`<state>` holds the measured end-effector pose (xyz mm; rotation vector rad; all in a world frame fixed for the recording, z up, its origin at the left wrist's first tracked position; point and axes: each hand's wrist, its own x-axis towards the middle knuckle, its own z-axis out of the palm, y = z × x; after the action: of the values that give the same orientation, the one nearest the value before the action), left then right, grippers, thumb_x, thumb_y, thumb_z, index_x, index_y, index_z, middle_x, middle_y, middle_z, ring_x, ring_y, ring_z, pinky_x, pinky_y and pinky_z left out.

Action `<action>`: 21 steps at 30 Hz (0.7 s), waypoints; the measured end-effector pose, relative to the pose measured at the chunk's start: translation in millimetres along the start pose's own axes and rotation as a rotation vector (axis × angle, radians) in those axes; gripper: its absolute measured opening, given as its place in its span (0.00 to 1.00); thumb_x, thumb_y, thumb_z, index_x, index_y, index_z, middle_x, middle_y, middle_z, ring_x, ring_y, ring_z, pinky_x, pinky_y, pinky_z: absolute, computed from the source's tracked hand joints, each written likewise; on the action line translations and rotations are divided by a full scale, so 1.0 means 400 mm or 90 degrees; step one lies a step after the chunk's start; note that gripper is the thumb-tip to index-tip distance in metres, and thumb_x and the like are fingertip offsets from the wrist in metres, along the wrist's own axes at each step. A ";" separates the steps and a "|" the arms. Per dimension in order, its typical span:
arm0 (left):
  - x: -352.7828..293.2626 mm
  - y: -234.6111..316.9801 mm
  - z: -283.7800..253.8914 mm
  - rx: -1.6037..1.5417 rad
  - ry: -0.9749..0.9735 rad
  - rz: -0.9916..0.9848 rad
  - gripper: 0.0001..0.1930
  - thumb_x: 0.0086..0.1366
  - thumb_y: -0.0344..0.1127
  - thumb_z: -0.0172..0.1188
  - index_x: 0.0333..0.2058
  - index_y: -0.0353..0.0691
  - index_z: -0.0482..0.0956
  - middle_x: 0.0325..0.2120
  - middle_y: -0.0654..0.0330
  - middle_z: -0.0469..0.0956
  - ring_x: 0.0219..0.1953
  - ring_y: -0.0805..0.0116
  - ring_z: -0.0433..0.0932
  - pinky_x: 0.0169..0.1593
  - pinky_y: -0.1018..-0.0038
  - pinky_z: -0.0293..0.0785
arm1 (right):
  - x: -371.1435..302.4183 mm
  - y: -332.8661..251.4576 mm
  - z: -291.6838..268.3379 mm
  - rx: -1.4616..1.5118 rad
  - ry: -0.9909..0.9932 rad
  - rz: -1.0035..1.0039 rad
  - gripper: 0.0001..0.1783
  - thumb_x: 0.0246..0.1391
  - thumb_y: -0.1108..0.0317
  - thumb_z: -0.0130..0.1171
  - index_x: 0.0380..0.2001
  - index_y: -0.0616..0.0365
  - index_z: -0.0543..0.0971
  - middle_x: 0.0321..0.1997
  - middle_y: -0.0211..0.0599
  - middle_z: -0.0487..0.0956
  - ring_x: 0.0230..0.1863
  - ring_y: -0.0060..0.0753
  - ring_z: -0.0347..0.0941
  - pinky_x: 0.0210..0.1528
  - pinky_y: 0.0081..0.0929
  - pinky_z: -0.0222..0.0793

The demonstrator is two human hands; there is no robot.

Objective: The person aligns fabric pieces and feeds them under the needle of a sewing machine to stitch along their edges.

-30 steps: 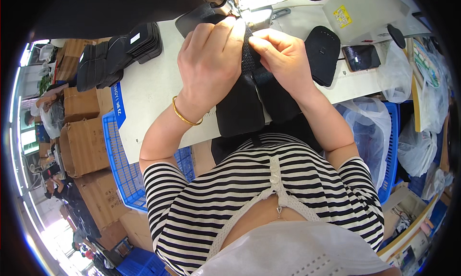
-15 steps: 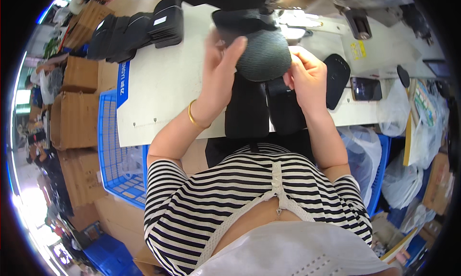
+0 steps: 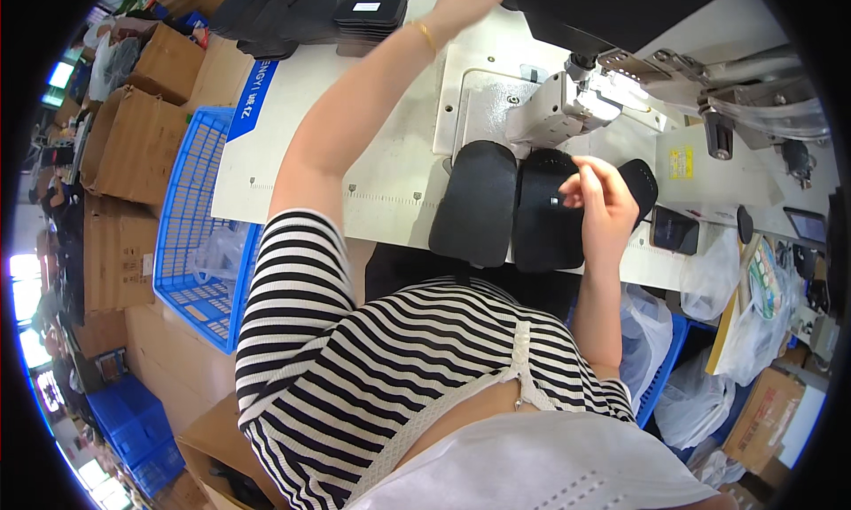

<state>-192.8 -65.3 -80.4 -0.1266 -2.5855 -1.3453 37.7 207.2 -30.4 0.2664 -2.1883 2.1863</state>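
Note:
My left hand (image 3: 463,6) reaches to the far side of the sewing table, at the upper edge of the view. Its thumb is stretched out, and a black shape lies beside it, partly cut off. My right hand (image 3: 606,201) hovers over the black pads with its fingers loosely curled and nothing visible in them. A smooth black rounded pad (image 3: 474,204) lies at the near table edge. Beside it is a second stack of black pads (image 3: 542,222), close to my right fingertips. Behind them stands the white sewing machine head (image 3: 554,111).
Bundled black pads (image 3: 377,9) sit at the far left. A large dark part (image 3: 620,4) overhangs the machine. To the right lie a phone (image 3: 674,232) and plastic bags (image 3: 709,275). A blue basket (image 3: 191,244) stands left of the table, with cardboard boxes (image 3: 133,155) beyond.
The ribbed black rounded piece that both hands held is no longer visible in them. My left hand has moved far forward; my right hand has moved down over the pads. The view has shifted.

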 end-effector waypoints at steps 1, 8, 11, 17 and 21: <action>-0.016 -0.030 -0.014 0.208 0.018 0.054 0.29 0.63 0.53 0.60 0.46 0.26 0.74 0.43 0.40 0.77 0.46 0.52 0.78 0.46 0.62 0.76 | -0.009 0.022 -0.015 -0.185 0.043 -0.109 0.10 0.58 0.70 0.60 0.40 0.64 0.81 0.26 0.35 0.77 0.23 0.22 0.70 0.28 0.19 0.66; -0.565 0.185 -0.050 0.122 -0.229 -0.014 0.45 0.56 0.57 0.69 0.57 0.22 0.64 0.48 0.40 0.71 0.50 0.47 0.73 0.56 0.61 0.70 | -0.104 0.150 -0.087 -0.591 0.000 -0.161 0.41 0.40 0.62 0.74 0.57 0.69 0.70 0.47 0.47 0.71 0.49 0.49 0.70 0.52 0.39 0.67; -0.632 0.206 -0.028 0.132 -0.214 0.041 0.49 0.52 0.52 0.72 0.62 0.22 0.59 0.54 0.40 0.67 0.56 0.42 0.68 0.60 0.61 0.67 | -0.111 0.167 -0.055 -0.625 0.032 -0.166 0.39 0.42 0.63 0.72 0.58 0.66 0.70 0.51 0.48 0.72 0.52 0.52 0.69 0.56 0.41 0.63; -0.643 0.233 -0.001 0.331 0.045 0.279 0.40 0.50 0.44 0.72 0.59 0.34 0.65 0.52 0.45 0.70 0.54 0.49 0.71 0.57 0.63 0.68 | -0.112 0.161 -0.033 -0.703 0.110 -0.357 0.32 0.44 0.70 0.69 0.55 0.61 0.72 0.58 0.44 0.73 0.57 0.46 0.69 0.59 0.41 0.59; -0.652 0.224 0.018 0.207 -0.114 0.194 0.38 0.49 0.37 0.74 0.58 0.39 0.66 0.50 0.50 0.75 0.48 0.51 0.77 0.52 0.66 0.73 | -0.099 0.147 -0.047 -0.560 0.151 -0.177 0.35 0.43 0.70 0.71 0.57 0.59 0.71 0.46 0.38 0.76 0.49 0.40 0.71 0.53 0.38 0.60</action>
<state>75.3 -0.9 -74.7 -0.5812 -2.7454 -0.8324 66.3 229.3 -94.1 0.2272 -2.5100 0.9215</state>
